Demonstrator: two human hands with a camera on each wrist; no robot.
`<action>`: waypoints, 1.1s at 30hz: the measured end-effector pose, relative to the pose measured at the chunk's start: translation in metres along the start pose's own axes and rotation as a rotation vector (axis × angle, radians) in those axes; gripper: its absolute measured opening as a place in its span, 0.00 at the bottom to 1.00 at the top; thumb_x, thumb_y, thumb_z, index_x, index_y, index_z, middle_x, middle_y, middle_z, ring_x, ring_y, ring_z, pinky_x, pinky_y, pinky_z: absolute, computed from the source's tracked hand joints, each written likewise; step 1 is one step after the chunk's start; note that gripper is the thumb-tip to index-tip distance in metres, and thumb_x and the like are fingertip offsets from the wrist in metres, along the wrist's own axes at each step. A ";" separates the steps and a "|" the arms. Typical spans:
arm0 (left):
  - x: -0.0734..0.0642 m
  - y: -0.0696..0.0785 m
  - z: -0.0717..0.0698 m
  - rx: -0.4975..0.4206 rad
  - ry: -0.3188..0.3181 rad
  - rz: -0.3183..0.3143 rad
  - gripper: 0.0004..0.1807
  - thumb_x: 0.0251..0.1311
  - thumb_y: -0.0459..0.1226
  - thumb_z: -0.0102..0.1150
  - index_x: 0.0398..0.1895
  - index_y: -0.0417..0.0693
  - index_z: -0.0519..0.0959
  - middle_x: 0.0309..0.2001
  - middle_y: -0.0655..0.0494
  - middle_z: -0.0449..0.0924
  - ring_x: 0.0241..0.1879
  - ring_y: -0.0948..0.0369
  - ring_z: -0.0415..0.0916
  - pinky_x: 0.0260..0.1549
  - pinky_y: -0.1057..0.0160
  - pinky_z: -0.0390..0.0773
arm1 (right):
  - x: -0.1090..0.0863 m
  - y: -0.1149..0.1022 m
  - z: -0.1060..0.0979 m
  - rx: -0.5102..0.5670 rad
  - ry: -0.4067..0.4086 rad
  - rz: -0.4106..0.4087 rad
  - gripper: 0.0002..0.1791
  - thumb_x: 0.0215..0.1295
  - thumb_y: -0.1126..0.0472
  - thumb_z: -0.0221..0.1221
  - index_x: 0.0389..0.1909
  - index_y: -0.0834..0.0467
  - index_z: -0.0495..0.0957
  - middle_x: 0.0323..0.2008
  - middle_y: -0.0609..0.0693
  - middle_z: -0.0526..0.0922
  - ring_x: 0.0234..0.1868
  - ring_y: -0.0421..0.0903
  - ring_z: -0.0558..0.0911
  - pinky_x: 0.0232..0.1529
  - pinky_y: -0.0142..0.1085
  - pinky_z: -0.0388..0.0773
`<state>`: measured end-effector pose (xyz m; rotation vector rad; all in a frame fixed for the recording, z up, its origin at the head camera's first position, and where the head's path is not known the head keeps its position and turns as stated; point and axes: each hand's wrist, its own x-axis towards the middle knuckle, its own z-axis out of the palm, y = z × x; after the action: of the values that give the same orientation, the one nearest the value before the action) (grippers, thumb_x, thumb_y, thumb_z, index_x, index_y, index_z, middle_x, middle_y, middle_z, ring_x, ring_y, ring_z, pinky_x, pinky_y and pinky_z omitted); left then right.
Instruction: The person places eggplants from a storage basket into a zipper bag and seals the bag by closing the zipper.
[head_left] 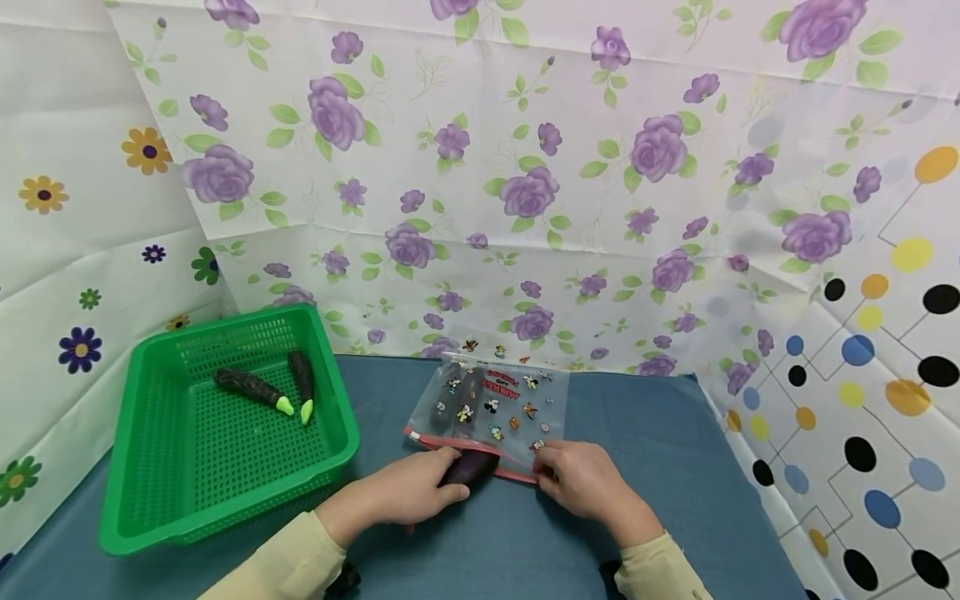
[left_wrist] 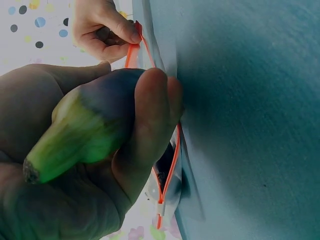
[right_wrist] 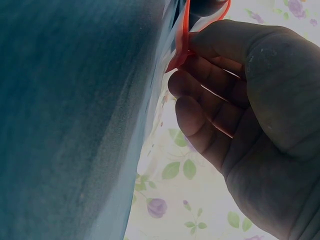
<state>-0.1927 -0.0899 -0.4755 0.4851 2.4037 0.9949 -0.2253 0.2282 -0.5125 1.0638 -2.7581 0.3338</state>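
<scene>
A dark purple eggplant (head_left: pixel 472 467) with a green stem end (left_wrist: pixel 70 145) is gripped in my left hand (head_left: pixel 408 490). Its far end reaches into the mouth of a clear zip bag (head_left: pixel 510 408) printed with cartoon figures. Thumb and fingers of my right hand (head_left: pixel 583 482) pinch the bag's red zip edge (right_wrist: pixel 181 42) near its right corner. In the left wrist view the zip strips stand apart around the eggplant, with a white slider (left_wrist: pixel 160 209) at the other end. Inside the bag, on its left side, lies a dark long shape (head_left: pixel 453 400), seen through the plastic.
At the left stands a green plastic basket (head_left: pixel 217 450). Two dark, rough-skinned vegetables with light green ends, one lying slanted (head_left: pixel 251 387) and one more upright (head_left: pixel 302 383), rest in it. A blue cloth (head_left: pixel 637 433) covers the table, with patterned sheets behind and at both sides.
</scene>
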 end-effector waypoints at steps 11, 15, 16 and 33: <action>0.001 0.006 0.001 0.038 0.016 -0.040 0.29 0.81 0.51 0.65 0.70 0.40 0.73 0.35 0.48 0.79 0.13 0.50 0.79 0.17 0.51 0.79 | -0.001 0.000 0.000 0.001 0.000 -0.003 0.08 0.67 0.62 0.76 0.36 0.46 0.88 0.34 0.39 0.81 0.27 0.33 0.77 0.28 0.37 0.78; 0.005 0.005 0.002 0.113 0.058 -0.049 0.36 0.80 0.53 0.67 0.75 0.35 0.71 0.45 0.47 0.82 0.23 0.53 0.82 0.29 0.49 0.84 | -0.001 0.000 0.000 0.002 0.005 -0.004 0.08 0.67 0.62 0.77 0.36 0.46 0.88 0.34 0.39 0.81 0.27 0.33 0.77 0.28 0.37 0.78; 0.006 0.004 0.003 0.134 0.068 -0.051 0.39 0.79 0.54 0.67 0.76 0.34 0.70 0.48 0.46 0.83 0.27 0.54 0.82 0.33 0.49 0.84 | -0.001 0.000 0.001 0.002 0.006 -0.005 0.08 0.67 0.62 0.77 0.36 0.46 0.88 0.34 0.39 0.81 0.27 0.34 0.77 0.28 0.37 0.78; 0.004 0.006 0.006 0.138 0.111 -0.095 0.33 0.78 0.46 0.66 0.74 0.33 0.71 0.41 0.47 0.82 0.23 0.54 0.77 0.25 0.52 0.79 | -0.001 0.000 0.001 0.008 0.019 -0.019 0.08 0.67 0.63 0.76 0.35 0.46 0.88 0.33 0.39 0.81 0.27 0.32 0.76 0.28 0.35 0.77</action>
<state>-0.1920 -0.0803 -0.4766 0.3678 2.5806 0.8391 -0.2241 0.2285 -0.5135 1.0823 -2.7310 0.3510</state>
